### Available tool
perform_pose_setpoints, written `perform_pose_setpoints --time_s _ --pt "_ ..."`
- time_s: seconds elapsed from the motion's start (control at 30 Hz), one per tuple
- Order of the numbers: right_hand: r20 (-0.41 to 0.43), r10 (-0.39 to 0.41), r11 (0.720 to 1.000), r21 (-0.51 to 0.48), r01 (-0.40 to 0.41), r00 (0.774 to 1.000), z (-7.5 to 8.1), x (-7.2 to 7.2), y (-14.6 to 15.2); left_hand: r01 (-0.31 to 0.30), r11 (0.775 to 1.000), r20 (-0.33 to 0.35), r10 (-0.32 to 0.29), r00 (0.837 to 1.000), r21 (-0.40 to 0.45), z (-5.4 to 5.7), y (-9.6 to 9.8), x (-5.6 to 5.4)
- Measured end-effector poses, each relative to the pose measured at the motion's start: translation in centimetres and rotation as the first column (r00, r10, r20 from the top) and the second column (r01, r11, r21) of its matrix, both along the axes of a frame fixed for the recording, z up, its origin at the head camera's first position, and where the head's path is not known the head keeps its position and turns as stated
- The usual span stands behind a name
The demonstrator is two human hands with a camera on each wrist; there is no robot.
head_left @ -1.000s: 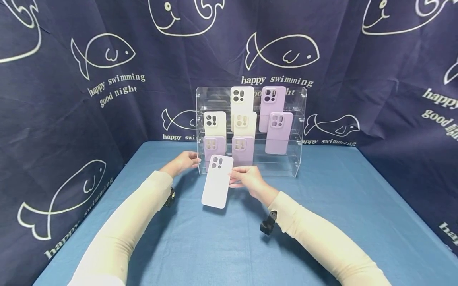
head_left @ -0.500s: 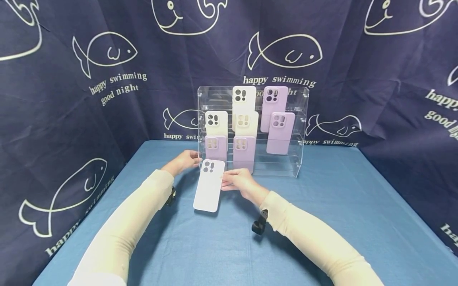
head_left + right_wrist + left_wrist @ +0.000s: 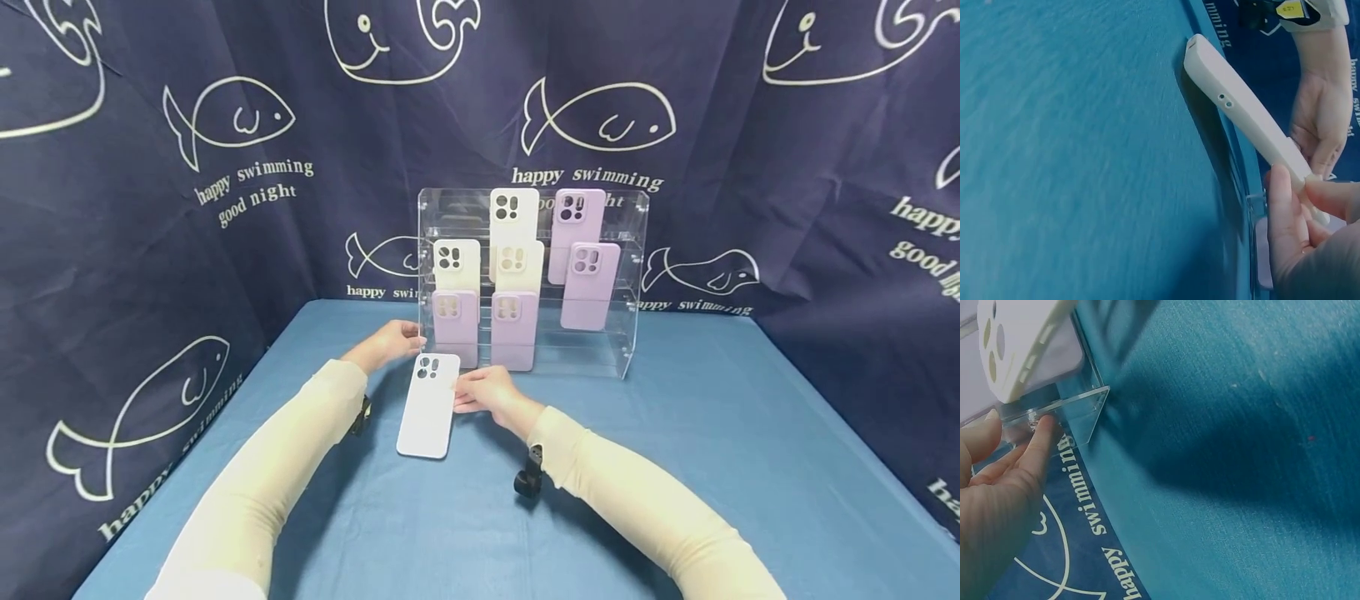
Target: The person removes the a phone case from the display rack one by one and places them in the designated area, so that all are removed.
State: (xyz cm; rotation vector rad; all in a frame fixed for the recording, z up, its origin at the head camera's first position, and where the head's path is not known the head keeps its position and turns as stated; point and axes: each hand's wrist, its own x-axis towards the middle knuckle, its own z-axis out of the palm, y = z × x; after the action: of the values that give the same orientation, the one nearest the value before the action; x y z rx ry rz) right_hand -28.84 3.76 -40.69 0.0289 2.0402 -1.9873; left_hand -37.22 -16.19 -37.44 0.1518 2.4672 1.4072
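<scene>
My right hand (image 3: 491, 393) pinches a white phone case (image 3: 427, 407) by its right side, between thumb and fingers. The case leans back with its camera cutouts at the top, in front of the stand's lower left corner. In the right wrist view its side edge (image 3: 1241, 106) shows button holes. My left hand (image 3: 392, 342) touches the left side panel of a clear acrylic display stand (image 3: 573, 354). The left wrist view shows extended fingers (image 3: 1038, 447) against that panel, with the thumb beside them. A lilac case (image 3: 455, 342) stands on the bottom tier, just behind the white one.
The stand also bears a second lilac case (image 3: 513, 346) on the bottom tier, and white cases (image 3: 457, 275) and lilac cases (image 3: 590, 292) higher up. A blue cloth (image 3: 675, 467) covers the table. A dark fish-print curtain (image 3: 420, 142) hangs behind and at both sides.
My right hand has carried the white case left and lower, toward the stand's lower left corner, uncovering more of the lilac cases behind. The left hand stays at the side panel.
</scene>
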Motion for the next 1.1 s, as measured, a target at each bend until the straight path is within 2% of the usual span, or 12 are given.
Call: perform_pose_setpoints --time_s 0.13,0.3,0.43,0.57,0.87,1.1 --pt "0.002 -0.005 0.999 0.031 0.005 1.0 -0.2 -0.1 -0.9 0.001 1.0 -0.022 0.0 1.0 0.016 -0.2 -0.1 0.1" --pt "0.02 -0.014 0.998 0.07 0.012 1.0 -0.2 -0.2 -1.6 -0.008 0.999 0.001 0.008 1.0 0.034 -0.4 0.0 0.1" --pt "0.021 -0.02 0.998 0.056 0.019 1.0 -0.4 -0.6 -2.1 -0.011 0.999 0.022 0.01 1.0 0.041 -0.4 -0.1 0.0" --pt "0.021 -0.03 0.998 0.05 0.029 0.999 -0.5 -0.9 -2.6 0.005 0.999 0.009 -0.006 1.0 0.034 -0.3 -0.2 0.0" --pt "0.126 -0.046 0.998 0.051 0.039 0.991 -0.9 -1.4 -3.3 -0.005 0.999 0.04 0.003 0.999 0.049 -0.4 -0.1 0.0" --pt "0.134 -0.059 0.997 0.062 0.051 0.989 -0.8 -1.9 -3.5 -0.01 0.999 0.04 0.008 0.999 0.038 -0.1 -0.1 -0.2"
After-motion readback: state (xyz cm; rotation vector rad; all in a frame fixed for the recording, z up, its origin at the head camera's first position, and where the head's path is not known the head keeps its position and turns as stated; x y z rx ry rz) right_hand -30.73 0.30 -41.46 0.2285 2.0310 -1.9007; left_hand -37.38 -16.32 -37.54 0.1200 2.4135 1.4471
